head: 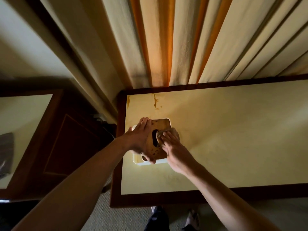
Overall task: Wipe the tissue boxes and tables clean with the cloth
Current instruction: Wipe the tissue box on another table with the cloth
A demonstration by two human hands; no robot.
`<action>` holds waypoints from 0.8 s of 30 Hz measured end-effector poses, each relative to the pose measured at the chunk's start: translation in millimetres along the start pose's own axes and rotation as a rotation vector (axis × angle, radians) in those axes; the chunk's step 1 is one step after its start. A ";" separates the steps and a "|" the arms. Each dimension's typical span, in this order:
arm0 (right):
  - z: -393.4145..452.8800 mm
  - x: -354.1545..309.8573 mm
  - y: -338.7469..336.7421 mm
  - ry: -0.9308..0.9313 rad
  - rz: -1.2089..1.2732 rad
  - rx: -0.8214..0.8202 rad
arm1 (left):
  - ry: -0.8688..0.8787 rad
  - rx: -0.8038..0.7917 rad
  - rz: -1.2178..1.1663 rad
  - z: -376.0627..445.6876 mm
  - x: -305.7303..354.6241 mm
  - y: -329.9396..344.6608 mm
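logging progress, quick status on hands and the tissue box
Left hand steadies the tissue box, fingers straight. Right hand presses the cloth on its wooden lid. Brown stains on the table, nothing blocking.

One tissue box (160, 129) stands on the tabletop (225, 139), and one cloth (173, 132) lies on the box. Two hands are in view: the left hand (140, 139) and the right hand (173, 147), both on the box. There are two tabletops: the one with the box, and a second tabletop (21, 130) at the left. One curtain (166, 44) with many folds hangs behind. Two feet (175, 217) show at the bottom, on the one carpet (100, 214).
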State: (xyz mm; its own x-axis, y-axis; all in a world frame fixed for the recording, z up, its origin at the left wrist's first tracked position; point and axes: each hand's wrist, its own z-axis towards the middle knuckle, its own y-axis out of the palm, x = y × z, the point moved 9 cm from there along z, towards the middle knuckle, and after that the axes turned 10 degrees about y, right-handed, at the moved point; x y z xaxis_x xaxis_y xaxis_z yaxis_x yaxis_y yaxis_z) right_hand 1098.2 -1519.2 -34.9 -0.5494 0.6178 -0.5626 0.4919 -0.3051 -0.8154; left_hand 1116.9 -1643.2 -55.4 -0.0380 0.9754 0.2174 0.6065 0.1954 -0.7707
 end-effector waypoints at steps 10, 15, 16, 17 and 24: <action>-64.3 11.2 20.4 0.030 0.067 -0.137 | -0.016 -0.005 -0.049 0.2 -1.6 1.5; -58.4 12.3 23.2 0.011 0.011 -0.136 | 0.008 -0.003 -0.055 -2.9 0.8 0.8; -52.9 11.8 21.9 0.006 0.001 -0.120 | 0.011 0.004 -0.057 -3.8 1.1 -0.4; -45.2 12.3 20.6 0.004 -0.011 -0.103 | 0.014 0.008 -0.056 -4.2 0.7 -1.6; 30.9 9.2 2.6 0.012 -0.200 -0.160 | 0.038 0.043 -0.036 -0.8 -3.3 1.5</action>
State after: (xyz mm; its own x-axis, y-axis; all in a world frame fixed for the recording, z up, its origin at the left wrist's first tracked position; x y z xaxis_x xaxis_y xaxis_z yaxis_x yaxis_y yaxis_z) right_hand 1073.6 -1536.7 -46.4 -0.6389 0.6635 -0.3894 0.4751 -0.0578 -0.8780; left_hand 1118.5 -1646.2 -56.8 -0.0282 0.9632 0.2672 0.5709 0.2350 -0.7867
